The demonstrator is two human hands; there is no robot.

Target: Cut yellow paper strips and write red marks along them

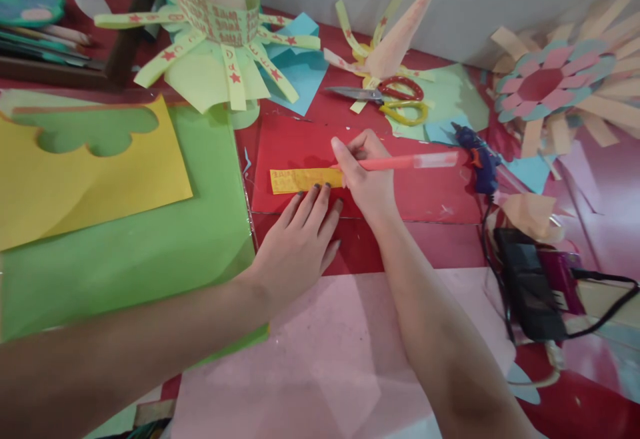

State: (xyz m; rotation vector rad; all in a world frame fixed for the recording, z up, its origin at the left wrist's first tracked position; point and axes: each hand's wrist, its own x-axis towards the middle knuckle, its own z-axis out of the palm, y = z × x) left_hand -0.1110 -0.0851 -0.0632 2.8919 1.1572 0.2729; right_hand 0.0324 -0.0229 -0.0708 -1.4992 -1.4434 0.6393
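A yellow paper strip (297,180) with small red writing at its left end lies on a red sheet of card (435,195). My left hand (300,239) rests flat, its fingertips on the strip's lower edge. Over the strip's right end, my right hand (370,179) grips a pink pen (420,161) with a clear end. Its tip is hidden behind my fingers. Scissors (385,97) with red and yellow handles lie just beyond the red card.
At the back stand paper crafts: a green ring (217,22) with lettered strips, a cone (400,35) and a paper flower (555,82). A blue glue gun (477,157) and a black power strip (527,285) lie right. Yellow paper (100,192) covers green sheets (150,272) left.
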